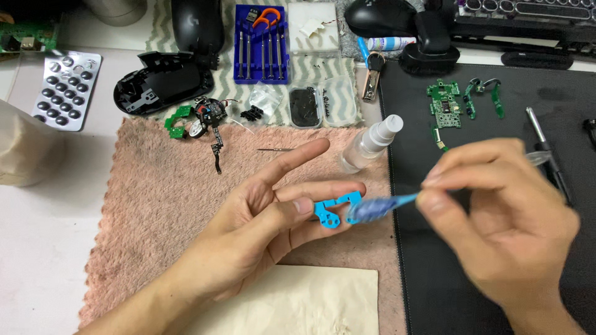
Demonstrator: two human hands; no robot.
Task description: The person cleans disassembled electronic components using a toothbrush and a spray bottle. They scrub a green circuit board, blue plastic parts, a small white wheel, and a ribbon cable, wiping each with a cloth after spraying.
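Left hand (261, 217) pinches a small blue plastic bracket (334, 209) betw. thumb tip and middle/ring fingertips, index finger stretched out free. Bracket sits just past the fingertips, over the pink towel (167, 205), long axis running left-right, tilted up to the right. Right hand (503, 223) grips a blue toothbrush (379, 208), blurred, head pointing left, bristles touching the bracket's right end.

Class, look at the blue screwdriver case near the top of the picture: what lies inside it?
Inside the blue screwdriver case, several slim metal screwdrivers stand side by side, with an orange curved tool and a small dark piece above them. Whatever lies beneath them is covered.
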